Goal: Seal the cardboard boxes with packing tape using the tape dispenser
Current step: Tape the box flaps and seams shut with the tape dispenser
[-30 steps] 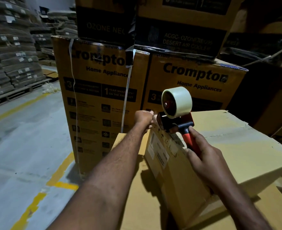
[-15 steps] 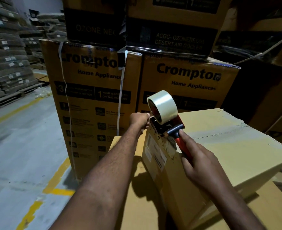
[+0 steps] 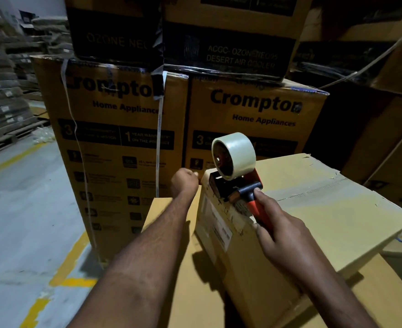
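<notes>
Little change from half a second ago: I see the tape dispenser (image 3: pixel 227 188) still parked on the far left corner of the cardboard box (image 3: pixel 325 209), roll turned slightly so its red hub faces me more. Right hand (image 3: pixel 282 240) keeps its fingers clamped on the red handle. Left hand (image 3: pixel 184 182) stays at that corner, fingers curled into a fist; can't tell whether they pinch anything.

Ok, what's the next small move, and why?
Probably pull the dispenser back toward you along the top edge of the box: its head sits on the far corner, the right hand grips its handle, and the left hand is curled beside that corner.
</notes>
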The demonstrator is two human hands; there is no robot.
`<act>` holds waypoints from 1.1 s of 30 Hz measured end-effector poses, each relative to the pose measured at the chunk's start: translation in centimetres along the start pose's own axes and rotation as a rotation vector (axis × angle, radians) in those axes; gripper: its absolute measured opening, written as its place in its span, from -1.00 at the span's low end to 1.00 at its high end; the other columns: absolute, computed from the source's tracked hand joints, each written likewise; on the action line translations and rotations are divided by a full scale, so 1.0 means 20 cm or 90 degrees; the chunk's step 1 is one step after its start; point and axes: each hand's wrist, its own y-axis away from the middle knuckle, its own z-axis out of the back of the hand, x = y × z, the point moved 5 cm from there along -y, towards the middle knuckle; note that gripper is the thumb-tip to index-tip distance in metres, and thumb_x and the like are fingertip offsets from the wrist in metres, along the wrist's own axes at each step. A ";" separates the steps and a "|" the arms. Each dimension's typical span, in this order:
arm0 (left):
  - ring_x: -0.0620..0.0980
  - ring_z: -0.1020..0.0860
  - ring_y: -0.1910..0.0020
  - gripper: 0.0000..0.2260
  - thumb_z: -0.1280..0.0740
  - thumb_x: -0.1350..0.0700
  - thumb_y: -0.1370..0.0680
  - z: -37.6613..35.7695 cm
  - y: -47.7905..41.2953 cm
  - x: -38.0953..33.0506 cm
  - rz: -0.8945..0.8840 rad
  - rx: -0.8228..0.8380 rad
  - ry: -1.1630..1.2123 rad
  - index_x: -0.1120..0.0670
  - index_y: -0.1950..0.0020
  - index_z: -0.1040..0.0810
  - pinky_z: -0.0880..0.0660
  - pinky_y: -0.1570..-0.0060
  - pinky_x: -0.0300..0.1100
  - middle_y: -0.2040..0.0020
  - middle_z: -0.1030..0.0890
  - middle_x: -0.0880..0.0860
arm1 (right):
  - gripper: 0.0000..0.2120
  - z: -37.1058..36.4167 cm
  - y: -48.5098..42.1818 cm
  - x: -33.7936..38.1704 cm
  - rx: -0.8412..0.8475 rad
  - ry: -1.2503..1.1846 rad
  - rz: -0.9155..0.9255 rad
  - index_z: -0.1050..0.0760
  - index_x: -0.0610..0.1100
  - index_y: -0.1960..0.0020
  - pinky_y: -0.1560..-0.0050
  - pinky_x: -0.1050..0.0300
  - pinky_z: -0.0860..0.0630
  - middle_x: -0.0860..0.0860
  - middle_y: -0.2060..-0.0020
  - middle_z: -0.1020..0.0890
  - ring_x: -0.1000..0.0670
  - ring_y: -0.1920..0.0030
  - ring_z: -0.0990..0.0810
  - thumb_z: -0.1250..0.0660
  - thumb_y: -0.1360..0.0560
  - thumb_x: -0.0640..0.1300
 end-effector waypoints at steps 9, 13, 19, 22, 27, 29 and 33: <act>-0.02 -0.60 0.12 -0.83 -0.27 0.16 -0.66 -0.09 0.15 -0.18 -0.025 0.200 0.231 0.11 0.02 -0.65 -0.47 0.27 -0.20 0.06 -0.67 0.06 | -0.30 -0.02 -0.04 0.05 0.009 0.036 0.016 0.08 0.25 -0.60 0.08 0.19 -0.33 0.05 -0.36 -0.52 -0.02 -0.15 -0.55 -0.23 -0.63 -0.07; -0.06 -0.58 0.12 -0.80 -0.33 0.05 -0.63 -0.10 0.09 -0.19 0.041 0.253 0.165 0.15 -0.09 -0.63 -0.44 0.33 -0.23 0.04 -0.65 0.05 | -0.32 -0.02 -0.07 0.06 0.013 0.000 0.007 0.05 0.23 -0.60 0.09 0.17 -0.36 0.01 -0.28 -0.57 0.04 0.06 -0.46 -0.24 -0.63 -0.05; 0.13 -0.57 -0.10 -0.83 -0.29 0.08 -0.66 -0.14 0.03 -0.15 0.001 0.274 0.210 0.14 -0.12 -0.60 -0.54 -0.04 -0.01 0.01 -0.61 0.04 | -0.30 -0.02 -0.08 0.13 0.010 0.040 0.004 0.04 0.29 -0.54 0.15 0.06 -0.54 0.01 -0.06 -0.61 0.01 0.13 -0.53 -0.24 -0.58 -0.11; 0.03 -0.54 -0.05 -0.66 -0.26 0.11 -0.68 -0.13 0.07 -0.15 -0.021 0.315 0.211 0.29 -0.38 -0.45 -0.46 0.11 -0.15 0.02 -0.53 -0.02 | -0.29 -0.03 -0.06 0.16 0.006 0.067 0.005 0.05 0.29 -0.51 0.19 0.05 -0.55 0.02 0.07 -0.59 0.01 0.18 -0.53 -0.25 -0.55 -0.12; 0.11 -0.56 -0.21 -0.72 -0.29 0.03 -0.67 -0.14 0.07 -0.20 -0.037 0.330 0.194 0.11 -0.33 -0.52 -0.54 -0.09 -0.02 -0.11 -0.59 0.01 | -0.30 0.01 -0.06 0.18 0.005 0.058 -0.022 0.01 0.29 -0.49 0.21 0.00 -0.62 -0.04 0.07 -0.63 0.01 0.24 -0.57 -0.24 -0.54 -0.17; 0.16 -0.55 -0.25 -0.90 -0.33 0.09 -0.65 -0.12 0.08 -0.20 -0.038 0.312 0.189 0.02 -0.16 -0.55 -0.53 -0.25 0.11 -0.08 -0.59 0.01 | -0.30 0.05 -0.05 0.18 0.018 0.073 -0.027 0.01 0.30 -0.49 0.26 0.05 -0.60 0.00 0.13 -0.59 0.05 0.27 -0.55 -0.25 -0.55 -0.16; 0.16 -0.50 -0.18 -0.83 -0.32 0.31 -0.62 -0.08 0.08 -0.21 -0.071 0.268 0.103 0.04 0.00 -0.46 -0.45 -0.30 0.17 -0.03 -0.53 0.06 | -0.30 0.09 0.09 0.18 0.015 0.100 -0.032 0.07 0.34 -0.47 0.33 0.14 -0.50 0.09 0.27 -0.49 0.13 0.31 -0.48 -0.27 -0.56 -0.10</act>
